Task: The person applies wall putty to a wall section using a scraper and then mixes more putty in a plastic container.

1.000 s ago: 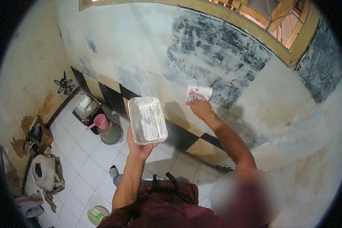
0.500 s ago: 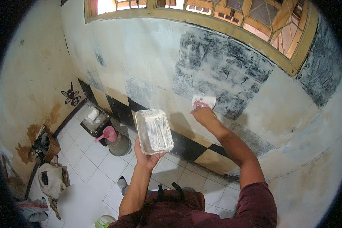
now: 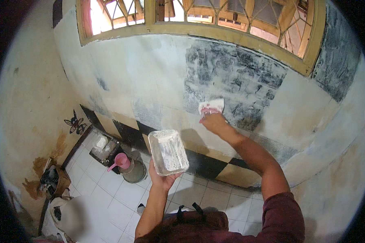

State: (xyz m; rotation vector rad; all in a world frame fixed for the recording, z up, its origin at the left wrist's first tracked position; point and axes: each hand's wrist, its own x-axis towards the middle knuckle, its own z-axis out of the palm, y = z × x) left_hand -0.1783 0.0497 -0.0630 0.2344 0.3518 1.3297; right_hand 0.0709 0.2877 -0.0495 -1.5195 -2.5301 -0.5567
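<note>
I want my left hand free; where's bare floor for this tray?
The white tiles between the grey bucket and brown basket, left of your left forearm, look bare enough for the tray; a blur hides their lower end. It's crowded by the checkered wall, where bucket, pink dipper and black stand cluster.

no readable text anywhere here tbh, can't make out lettering or numbers on tray [image 3: 157, 157] at 7 o'clock, scraper [image 3: 213, 105] at 2, pink dipper [image 3: 122, 162] at 8
</note>
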